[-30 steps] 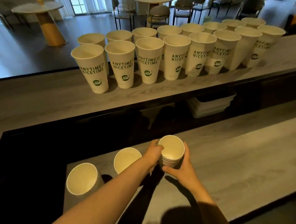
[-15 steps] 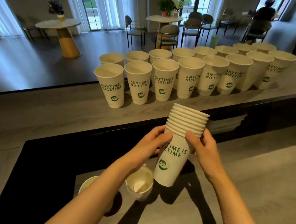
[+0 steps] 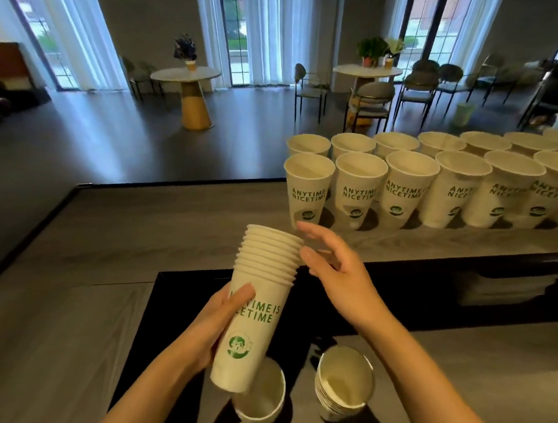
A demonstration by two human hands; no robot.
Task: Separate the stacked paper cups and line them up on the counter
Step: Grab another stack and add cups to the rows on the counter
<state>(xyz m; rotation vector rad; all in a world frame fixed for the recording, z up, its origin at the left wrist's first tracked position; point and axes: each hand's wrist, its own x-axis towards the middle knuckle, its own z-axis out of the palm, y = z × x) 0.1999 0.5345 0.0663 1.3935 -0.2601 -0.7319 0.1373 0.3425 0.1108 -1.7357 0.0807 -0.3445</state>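
My left hand [image 3: 222, 319] grips a stack of white paper cups [image 3: 259, 295] with green lettering, held upright in the air above the lower counter. My right hand [image 3: 336, 267] is beside the stack's rims, fingers spread and relaxed, fingertips close to the topmost rims; contact is unclear. On the raised counter [image 3: 172, 224] two rows of separated cups [image 3: 410, 183] stand upright, running off to the right. The leftmost cup of the front row [image 3: 306, 190] stands just behind my right fingertips.
On the lower counter [image 3: 476, 380] stand another stack of cups [image 3: 343, 388] and a cup or stack [image 3: 261, 403] below the held one. A dark recess [image 3: 429, 292] separates the two counters. Tables and chairs fill the room beyond.
The stack has been lifted from the lower counter and carried up and left. My right hand has let go of the stack and now hovers by its rims. The view has swung left.
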